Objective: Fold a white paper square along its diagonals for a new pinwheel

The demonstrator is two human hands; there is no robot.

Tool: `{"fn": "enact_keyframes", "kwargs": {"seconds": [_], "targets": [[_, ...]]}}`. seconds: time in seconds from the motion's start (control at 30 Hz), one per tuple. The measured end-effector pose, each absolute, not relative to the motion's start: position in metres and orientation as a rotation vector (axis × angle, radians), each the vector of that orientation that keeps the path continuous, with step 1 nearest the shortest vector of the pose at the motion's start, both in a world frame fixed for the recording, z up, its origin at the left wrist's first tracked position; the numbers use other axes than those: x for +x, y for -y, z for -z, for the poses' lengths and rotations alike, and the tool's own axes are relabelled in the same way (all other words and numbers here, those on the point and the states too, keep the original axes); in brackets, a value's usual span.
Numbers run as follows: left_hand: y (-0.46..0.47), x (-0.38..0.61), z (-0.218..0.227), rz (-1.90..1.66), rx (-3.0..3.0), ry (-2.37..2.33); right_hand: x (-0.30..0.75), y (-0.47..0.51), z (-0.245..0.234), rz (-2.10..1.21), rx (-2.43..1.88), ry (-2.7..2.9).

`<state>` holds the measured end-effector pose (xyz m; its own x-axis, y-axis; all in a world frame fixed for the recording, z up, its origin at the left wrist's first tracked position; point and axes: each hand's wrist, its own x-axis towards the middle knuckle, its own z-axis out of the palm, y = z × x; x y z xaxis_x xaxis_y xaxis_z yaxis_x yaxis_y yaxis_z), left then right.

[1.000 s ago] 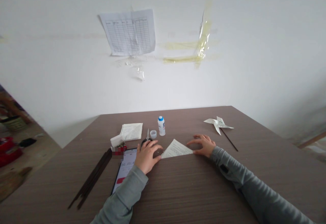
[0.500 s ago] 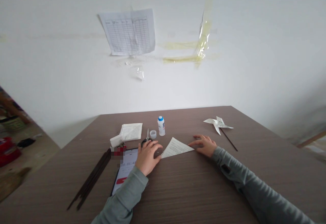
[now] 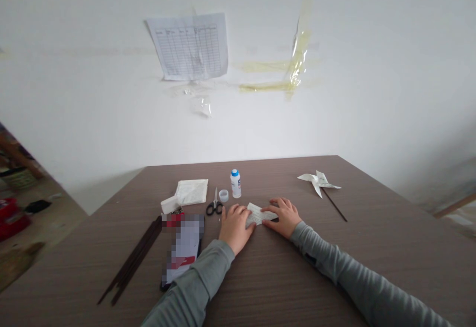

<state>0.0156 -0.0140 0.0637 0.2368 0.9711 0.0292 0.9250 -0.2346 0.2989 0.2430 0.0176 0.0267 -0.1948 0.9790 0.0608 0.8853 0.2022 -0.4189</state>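
Observation:
A small folded piece of printed paper (image 3: 255, 214) lies on the table between my hands. My left hand (image 3: 236, 227) holds its left side, thumb near me and fingers on the far side. My right hand (image 3: 285, 219) grips the right part between thumb and fingers, covering some of it. Just beyond my left hand are black-handled scissors (image 3: 214, 207), a clear round cap (image 3: 223, 196) and a white glue bottle with a blue top (image 3: 236, 185), standing upright.
A phone (image 3: 185, 245) lies beside my left forearm. Dark thin sticks (image 3: 132, 257), a small white and red item (image 3: 171, 208) and a stack of paper (image 3: 192, 191) are on the left. A paper pinwheel (image 3: 318, 182) on a stick lies right. The wall (image 3: 238, 133) borders the table's back.
Both hands have come closer together on the paper. The triangle that lay flat now shows a smaller, folded outline. My left hand has moved right, uncovering the scissors' handles.

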Motion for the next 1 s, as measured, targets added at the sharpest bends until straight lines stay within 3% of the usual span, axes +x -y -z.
{"fn": "enact_keyframes", "kwargs": {"seconds": [1.0], "targets": [[0.016, -0.012, -0.075, -0.224, 2.243, -1.832, 0.267, -0.039, -0.03, -0.56, -1.927, 2.15]]}}
